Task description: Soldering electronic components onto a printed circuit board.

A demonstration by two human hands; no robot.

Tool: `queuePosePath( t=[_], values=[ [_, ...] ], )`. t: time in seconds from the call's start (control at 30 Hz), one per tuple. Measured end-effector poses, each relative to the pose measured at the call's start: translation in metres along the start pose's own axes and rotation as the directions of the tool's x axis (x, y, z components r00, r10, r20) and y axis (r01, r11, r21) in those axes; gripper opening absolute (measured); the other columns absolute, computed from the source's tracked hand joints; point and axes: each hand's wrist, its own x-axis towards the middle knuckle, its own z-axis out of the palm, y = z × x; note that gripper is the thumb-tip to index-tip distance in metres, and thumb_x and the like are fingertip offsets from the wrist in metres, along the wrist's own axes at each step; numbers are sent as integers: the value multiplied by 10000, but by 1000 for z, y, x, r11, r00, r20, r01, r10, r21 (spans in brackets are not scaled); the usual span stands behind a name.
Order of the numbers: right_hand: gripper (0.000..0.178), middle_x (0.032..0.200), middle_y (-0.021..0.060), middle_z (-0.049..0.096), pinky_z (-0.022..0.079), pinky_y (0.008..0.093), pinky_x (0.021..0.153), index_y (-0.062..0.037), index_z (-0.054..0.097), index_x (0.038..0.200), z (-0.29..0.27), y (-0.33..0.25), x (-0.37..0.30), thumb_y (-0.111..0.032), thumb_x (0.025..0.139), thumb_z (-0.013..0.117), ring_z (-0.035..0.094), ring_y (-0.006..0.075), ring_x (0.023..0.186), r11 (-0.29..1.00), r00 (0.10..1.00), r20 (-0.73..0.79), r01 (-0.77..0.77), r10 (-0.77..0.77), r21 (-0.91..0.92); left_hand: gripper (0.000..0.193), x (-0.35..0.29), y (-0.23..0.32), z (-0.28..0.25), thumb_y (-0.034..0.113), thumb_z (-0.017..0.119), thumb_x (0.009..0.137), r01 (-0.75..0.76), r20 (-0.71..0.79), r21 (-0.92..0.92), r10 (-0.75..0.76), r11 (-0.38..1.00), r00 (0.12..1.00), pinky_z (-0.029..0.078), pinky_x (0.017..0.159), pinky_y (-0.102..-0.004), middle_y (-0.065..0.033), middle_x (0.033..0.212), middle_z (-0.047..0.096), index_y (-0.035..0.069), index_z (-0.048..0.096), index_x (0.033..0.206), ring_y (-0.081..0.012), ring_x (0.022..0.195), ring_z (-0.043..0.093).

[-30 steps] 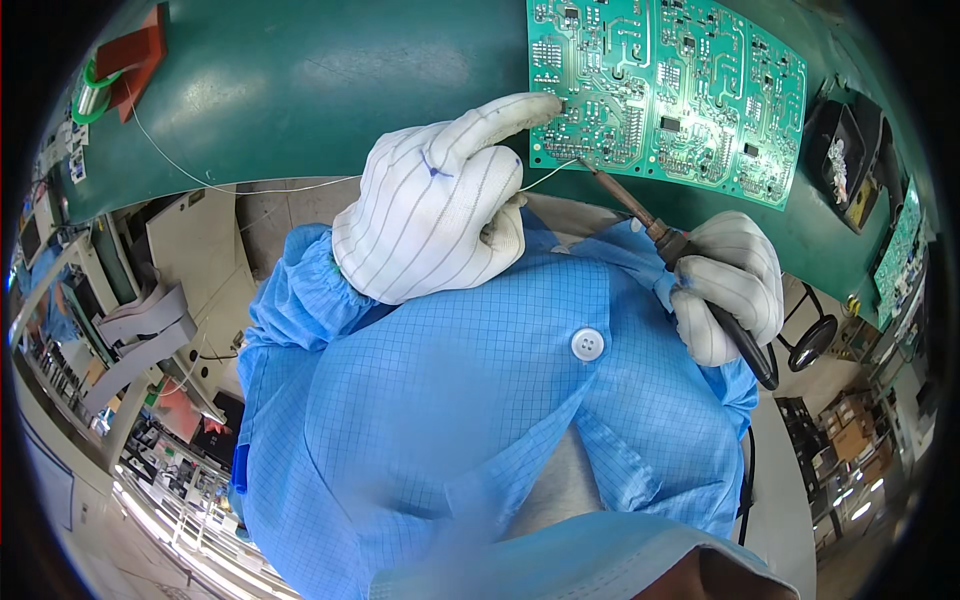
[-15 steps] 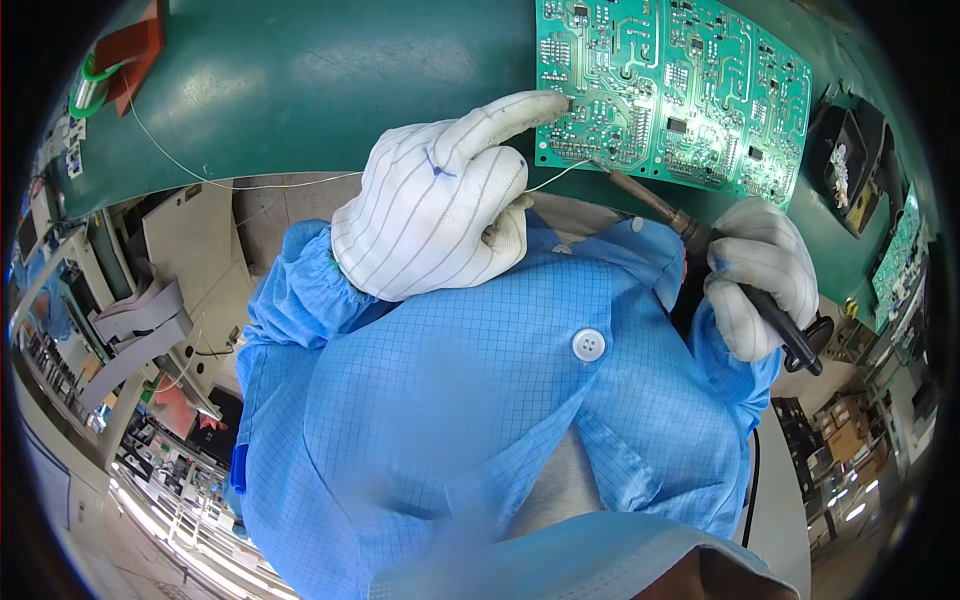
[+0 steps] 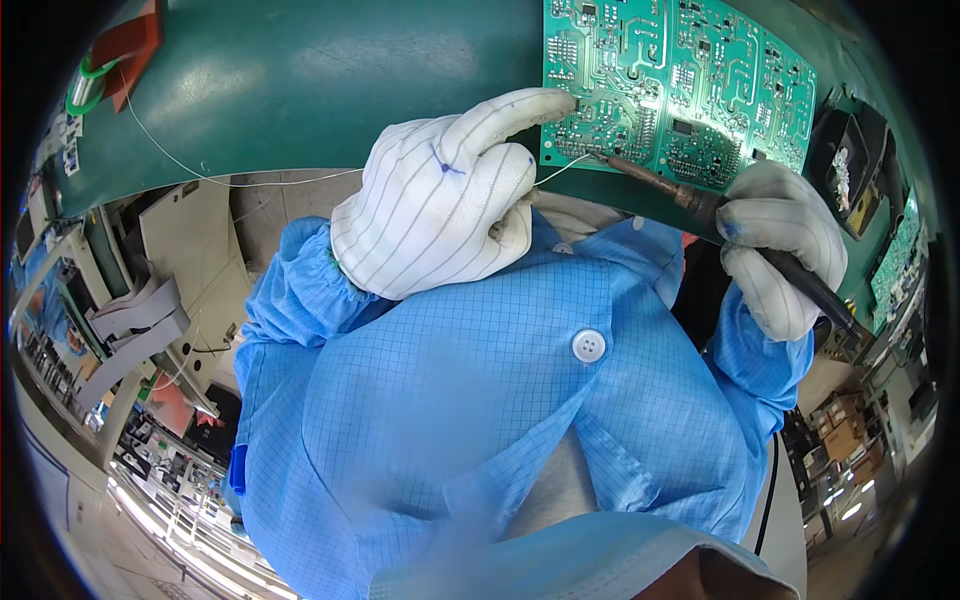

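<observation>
A green circuit board (image 3: 640,95) lies at the far right of the green mat, dotted with solder joints and small dark chips. My gloved left hand (image 3: 440,195) is closed, pinching a thin solder wire (image 3: 290,183), while its index finger reaches out to the board's left edge. Wrapped round the handle of a soldering iron (image 3: 665,185), my gloved right hand (image 3: 785,245) is to the right. The iron's tip meets or nearly meets the wire's end at the board's near edge; exact contact is too small to tell.
A green solder spool (image 3: 88,85) hangs by a red-brown stand (image 3: 130,45) at the far left, feeding the wire. Right of the board sits a black tray (image 3: 850,165) with small parts. Another green board (image 3: 893,255) lies farther right. The green mat (image 3: 300,80) covers the bench.
My right hand has moved right, and the soldering iron now lies at a flatter angle. The board and my left hand have shifted slightly right; the wire is still pinched.
</observation>
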Motion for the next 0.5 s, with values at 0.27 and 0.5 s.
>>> queuePosePath(
  t=[0.27,0.5],
  values=[
    [260,855,136,749,522,401,616,0,706,852,-13,9,16,-193,677,706,645,301,662,998,997,70,-23,18,63,185,1,2,-2,44,671,648,29,29,-21,-28,999,999,561,642,-331,-133,1315,683,77,501,712,-214,722,675],
    [264,850,137,744,536,399,636,3,703,867,-15,16,18,-186,684,714,647,296,668,995,997,83,-13,4,100,179,0,-2,-2,54,665,642,-2,34,-36,3,999,999,560,636,-335,-147,1327,676,75,498,703,-225,719,673]
  ],
)
